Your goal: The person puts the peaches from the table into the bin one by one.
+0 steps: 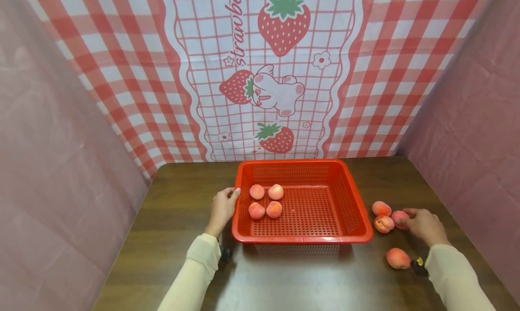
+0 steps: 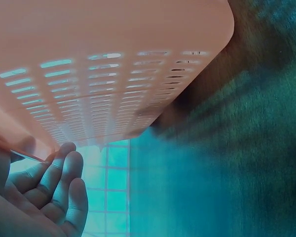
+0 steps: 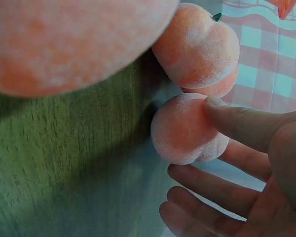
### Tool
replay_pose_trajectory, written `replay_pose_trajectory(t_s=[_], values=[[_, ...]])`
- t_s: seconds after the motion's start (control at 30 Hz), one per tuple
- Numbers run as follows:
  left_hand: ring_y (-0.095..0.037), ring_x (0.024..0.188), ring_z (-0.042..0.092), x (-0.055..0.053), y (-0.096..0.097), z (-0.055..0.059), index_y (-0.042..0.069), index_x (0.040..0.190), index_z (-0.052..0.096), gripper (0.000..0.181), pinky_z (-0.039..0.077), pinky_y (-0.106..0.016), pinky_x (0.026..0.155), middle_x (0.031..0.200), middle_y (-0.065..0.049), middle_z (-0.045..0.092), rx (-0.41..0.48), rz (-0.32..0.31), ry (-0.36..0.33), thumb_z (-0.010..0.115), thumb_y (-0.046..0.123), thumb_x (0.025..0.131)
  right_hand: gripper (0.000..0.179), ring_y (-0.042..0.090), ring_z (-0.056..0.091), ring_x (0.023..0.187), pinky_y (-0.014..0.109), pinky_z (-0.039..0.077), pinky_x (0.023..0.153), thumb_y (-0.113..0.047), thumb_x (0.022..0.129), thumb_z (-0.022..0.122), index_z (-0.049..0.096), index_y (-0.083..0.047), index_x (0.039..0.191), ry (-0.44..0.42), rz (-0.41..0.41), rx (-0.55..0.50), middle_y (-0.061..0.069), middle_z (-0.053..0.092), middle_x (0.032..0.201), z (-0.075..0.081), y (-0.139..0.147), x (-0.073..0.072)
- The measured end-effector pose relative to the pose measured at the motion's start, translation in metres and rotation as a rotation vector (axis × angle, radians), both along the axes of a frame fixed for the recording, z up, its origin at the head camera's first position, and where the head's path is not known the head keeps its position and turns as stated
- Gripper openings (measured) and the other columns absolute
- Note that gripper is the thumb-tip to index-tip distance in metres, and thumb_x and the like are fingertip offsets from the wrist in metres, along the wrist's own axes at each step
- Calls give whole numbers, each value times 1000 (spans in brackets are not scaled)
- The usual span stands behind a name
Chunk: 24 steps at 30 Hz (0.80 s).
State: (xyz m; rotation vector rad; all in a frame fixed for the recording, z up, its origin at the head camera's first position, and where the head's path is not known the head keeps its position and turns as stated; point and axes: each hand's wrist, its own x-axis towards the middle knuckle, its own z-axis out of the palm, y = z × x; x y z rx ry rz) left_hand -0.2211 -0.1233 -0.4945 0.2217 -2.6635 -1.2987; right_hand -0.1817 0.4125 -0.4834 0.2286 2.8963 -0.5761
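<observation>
A red plastic basket [image 1: 300,239] with slotted walls stands on the table, several peaches [image 1: 274,209] grouped in its left half. My left hand [image 1: 223,207] holds the basket's left rim, its thumb over the edge; in the left wrist view the fingers [image 2: 75,165] lie along the outer wall. To the right of the basket, my right hand [image 1: 427,226] pinches a peach [image 3: 182,129] between thumb and fingers. Beside that fruit sit two more peaches [image 1: 383,224], right up against each other. Another peach [image 1: 398,258] lies nearer, by the right wrist.
The brown wooden table [image 1: 170,239] carries all of this. A red-and-white checked cloth with strawberry prints [image 1: 284,26] hangs behind its back edge. Pink cloth [image 1: 467,99] hangs along the right side, and more pink cloth [image 1: 61,144] along the left.
</observation>
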Motion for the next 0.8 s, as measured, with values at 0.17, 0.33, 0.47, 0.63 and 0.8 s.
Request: replay_pose_trajectory(t_s=[0.17,0.33,0.47,0.63,0.8], values=[[-29,86,66,1,0,3,4,111,71,33,52,-43,82,98,-15,73,-2,-2,4,58,31,98,62,64,43,109,66,40,86,-41,92,61,53,8,129,-1,6,-3,40,47,130,0,0,0],[-29,87,66,1,0,3,3,111,71,33,51,-43,83,98,-15,73,-7,1,6,57,30,98,63,65,43,109,66,41,84,-42,92,61,53,9,129,20,14,-5,41,47,128,-2,0,1],[-30,88,66,0,0,1,3,110,72,33,51,-43,83,98,-15,74,-3,5,16,57,30,98,64,64,43,109,66,40,85,-42,91,62,52,9,129,15,11,-14,41,47,129,-3,1,1],[-30,87,66,1,1,2,3,110,72,33,51,-43,82,98,-15,74,3,9,15,58,30,98,64,64,43,109,67,39,86,-40,93,60,50,11,129,16,-1,-24,42,46,129,-4,-1,5],[-30,87,66,1,1,2,3,109,72,33,51,-43,82,97,-15,74,-1,11,15,57,30,98,63,64,42,110,67,39,87,-40,95,57,48,13,128,27,-19,-22,42,45,130,-5,-1,6]])
